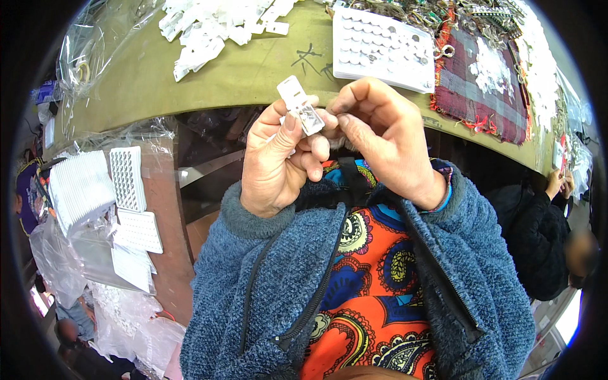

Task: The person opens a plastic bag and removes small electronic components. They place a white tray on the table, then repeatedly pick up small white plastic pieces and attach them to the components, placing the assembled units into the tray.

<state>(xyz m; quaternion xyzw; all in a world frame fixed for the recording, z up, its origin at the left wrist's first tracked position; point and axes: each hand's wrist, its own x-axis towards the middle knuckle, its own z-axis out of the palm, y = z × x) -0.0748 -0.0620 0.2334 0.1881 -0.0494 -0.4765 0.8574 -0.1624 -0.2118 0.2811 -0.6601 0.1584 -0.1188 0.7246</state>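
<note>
Between the thumb and fingers of my left hand (273, 149) is a small white plastic case (296, 100), its flap raised and its lower half showing small metal parts inside. My right hand (386, 136) is just to the right, thumb and forefinger pinched together close to the case. Whatever sits in that pinch is too small to make out. Both hands are above the near edge of the green-covered table (253, 79). Beyond them lies a white tray (380, 54) with rows of round pieces, some of them metallic.
A heap of white plastic pieces (212, 28) lies at the far left of the table. Right of the tray is a plaid cloth (472, 85) with white parts. White trays (130, 180) and plastic bags (126, 310) fill the left side. Another person (538, 234) works at the right.
</note>
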